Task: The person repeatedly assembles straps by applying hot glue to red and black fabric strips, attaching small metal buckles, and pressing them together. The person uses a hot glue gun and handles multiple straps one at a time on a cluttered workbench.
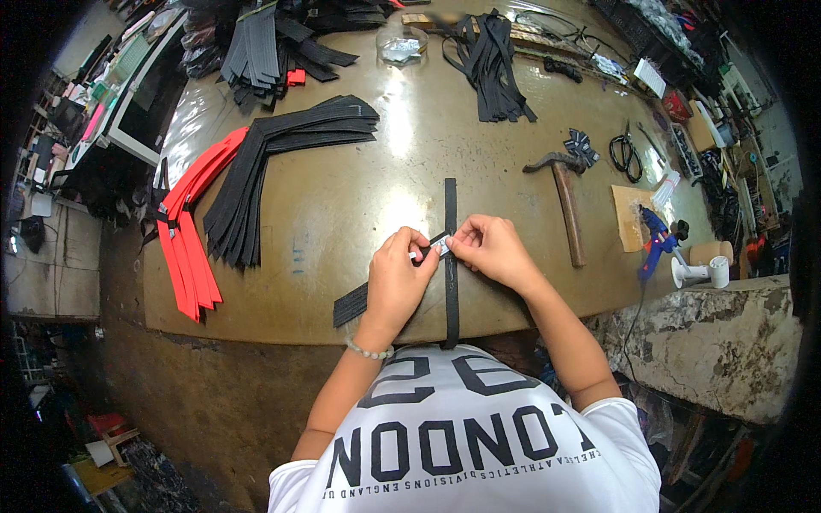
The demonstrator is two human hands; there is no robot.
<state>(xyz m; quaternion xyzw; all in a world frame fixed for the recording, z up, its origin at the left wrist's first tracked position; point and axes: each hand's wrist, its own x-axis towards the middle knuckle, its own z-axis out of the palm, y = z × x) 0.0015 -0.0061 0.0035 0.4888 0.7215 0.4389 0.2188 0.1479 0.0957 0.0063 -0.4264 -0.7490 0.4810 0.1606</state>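
Near the front of the table, both my hands meet in a pinch over a small white label [440, 243]. My left hand [395, 275] grips a wide black strap [351, 306], whose free end slants out to the lower left under the wrist. With thumb and forefinger, my right hand [494, 251] pinches the right end of the label. Beneath the fingertips a narrow black strip [452, 303] runs from the table's front edge away from me. The fingers partly cover the label and the strap's far end.
Bent black straps [248, 171] and red straps [190, 248] lie left. A hammer [566, 205], scissors [625, 156], a blue glue gun [657, 244] and a white spool [694, 272] are right. Farther back are a clear round container [402, 44] and more black straps [494, 73].
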